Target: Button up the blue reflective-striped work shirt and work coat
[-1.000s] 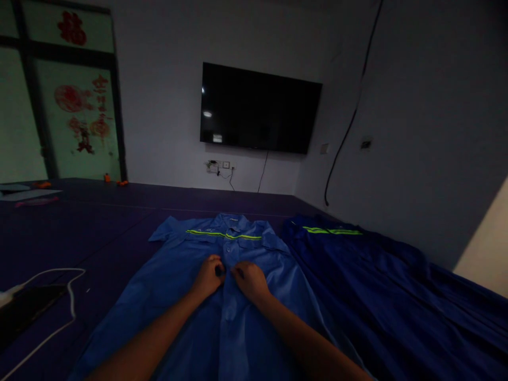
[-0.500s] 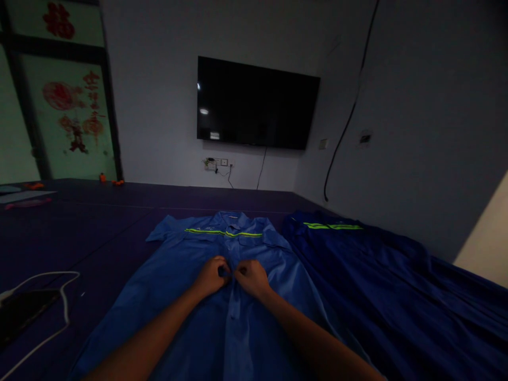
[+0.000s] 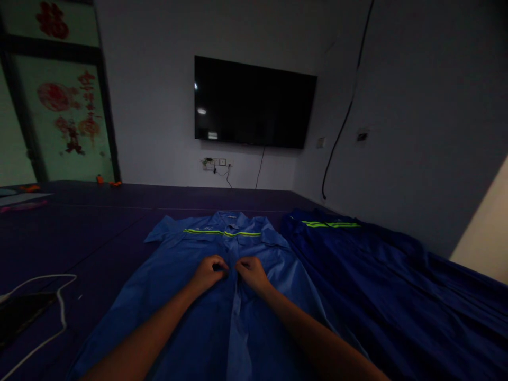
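Note:
A blue short-sleeved work shirt (image 3: 190,307) lies front side up, its collar pointing away from me and a yellow-green stripe across the chest. Over the button placket below the stripe, my left hand (image 3: 209,272) is closed in a pinch at one front edge of the shirt. Opposite it, my right hand (image 3: 254,274) pinches the other front edge, thumb and forefinger together. A narrow gap separates the two hands. Any button between the fingertips is too small and dark to make out.
A darker blue garment (image 3: 373,270) with a yellow-green stripe lies to the right. At the left are a dark flat device (image 3: 26,312) and a white cable (image 3: 61,307). Small orange items (image 3: 115,184) lie near the door. A television (image 3: 254,103) hangs on the far wall.
My hands have moved slightly apart, and the placket between them has shifted and parted a little. The whole view has turned slightly.

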`<action>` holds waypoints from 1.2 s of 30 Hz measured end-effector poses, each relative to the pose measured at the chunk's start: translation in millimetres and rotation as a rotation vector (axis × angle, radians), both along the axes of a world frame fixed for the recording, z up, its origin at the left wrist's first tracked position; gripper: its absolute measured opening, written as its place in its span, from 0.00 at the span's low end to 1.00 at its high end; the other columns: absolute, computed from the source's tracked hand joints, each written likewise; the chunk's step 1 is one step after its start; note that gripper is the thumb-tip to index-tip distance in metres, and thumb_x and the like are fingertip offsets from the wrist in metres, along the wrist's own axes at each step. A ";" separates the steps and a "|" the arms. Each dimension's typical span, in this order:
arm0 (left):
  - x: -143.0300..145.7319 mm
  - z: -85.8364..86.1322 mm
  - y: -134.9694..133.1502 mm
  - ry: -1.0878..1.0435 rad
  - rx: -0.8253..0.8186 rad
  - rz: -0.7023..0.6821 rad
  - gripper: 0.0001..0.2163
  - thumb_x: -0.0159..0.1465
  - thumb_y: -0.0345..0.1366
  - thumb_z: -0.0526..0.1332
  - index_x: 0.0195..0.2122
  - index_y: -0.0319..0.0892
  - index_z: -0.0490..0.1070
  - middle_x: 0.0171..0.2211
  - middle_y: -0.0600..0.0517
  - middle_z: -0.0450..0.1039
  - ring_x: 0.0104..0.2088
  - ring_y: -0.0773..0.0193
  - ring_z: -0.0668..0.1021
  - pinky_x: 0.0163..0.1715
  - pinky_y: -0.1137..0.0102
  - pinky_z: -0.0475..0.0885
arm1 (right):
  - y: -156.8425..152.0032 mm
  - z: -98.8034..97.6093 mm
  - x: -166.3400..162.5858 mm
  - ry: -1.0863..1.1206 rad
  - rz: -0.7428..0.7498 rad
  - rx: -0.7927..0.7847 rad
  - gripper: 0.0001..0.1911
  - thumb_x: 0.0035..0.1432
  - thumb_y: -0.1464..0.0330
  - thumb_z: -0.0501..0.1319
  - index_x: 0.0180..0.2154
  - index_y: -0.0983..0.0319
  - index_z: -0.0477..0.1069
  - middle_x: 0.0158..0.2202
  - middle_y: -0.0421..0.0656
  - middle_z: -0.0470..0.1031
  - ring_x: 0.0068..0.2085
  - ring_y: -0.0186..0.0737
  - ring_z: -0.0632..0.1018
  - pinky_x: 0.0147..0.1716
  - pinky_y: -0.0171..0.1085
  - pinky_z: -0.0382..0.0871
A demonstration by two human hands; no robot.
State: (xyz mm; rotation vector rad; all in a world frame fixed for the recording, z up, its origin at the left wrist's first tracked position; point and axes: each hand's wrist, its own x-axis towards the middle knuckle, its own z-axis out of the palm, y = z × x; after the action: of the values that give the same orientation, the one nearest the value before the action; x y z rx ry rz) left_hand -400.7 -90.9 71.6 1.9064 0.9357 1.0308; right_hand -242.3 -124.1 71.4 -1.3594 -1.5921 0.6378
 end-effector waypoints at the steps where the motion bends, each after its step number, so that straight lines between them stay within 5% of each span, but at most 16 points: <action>1: -0.1 -0.3 0.4 -0.007 -0.017 0.004 0.03 0.44 0.28 0.61 0.21 0.39 0.73 0.26 0.52 0.73 0.31 0.65 0.74 0.36 0.72 0.67 | -0.4 0.9 -0.1 0.022 -0.002 -0.005 0.11 0.47 0.72 0.52 0.16 0.64 0.65 0.14 0.35 0.63 0.19 0.29 0.65 0.19 0.28 0.55; 9: 0.6 -2.3 3.4 -0.083 -0.186 -0.022 0.03 0.47 0.31 0.58 0.22 0.38 0.70 0.22 0.53 0.72 0.25 0.68 0.72 0.28 0.74 0.66 | 3.6 -0.5 3.2 0.080 -0.003 -0.084 0.14 0.50 0.71 0.53 0.15 0.64 0.63 0.12 0.35 0.60 0.17 0.29 0.63 0.18 0.28 0.53; 18: 4.0 -3.0 -1.2 -0.045 -0.136 -0.032 0.05 0.47 0.34 0.59 0.21 0.37 0.70 0.20 0.53 0.70 0.23 0.69 0.70 0.25 0.75 0.64 | 3.8 0.9 3.0 0.150 0.018 -0.066 0.13 0.49 0.70 0.53 0.15 0.64 0.64 0.11 0.34 0.59 0.16 0.27 0.61 0.17 0.28 0.52; 36: 0.3 -0.6 0.9 -0.180 -0.237 -0.013 0.06 0.44 0.30 0.61 0.25 0.37 0.71 0.23 0.52 0.73 0.27 0.67 0.73 0.30 0.74 0.66 | 1.4 -0.9 -1.8 0.144 0.086 -0.083 0.06 0.43 0.75 0.55 0.21 0.65 0.70 0.18 0.37 0.69 0.19 0.28 0.66 0.19 0.27 0.57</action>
State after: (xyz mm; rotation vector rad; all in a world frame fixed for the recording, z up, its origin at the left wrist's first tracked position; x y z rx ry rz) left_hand -400.4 -90.0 70.9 1.5956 0.8970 1.0175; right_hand -244.1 -122.7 70.5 -1.2798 -1.5291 0.8436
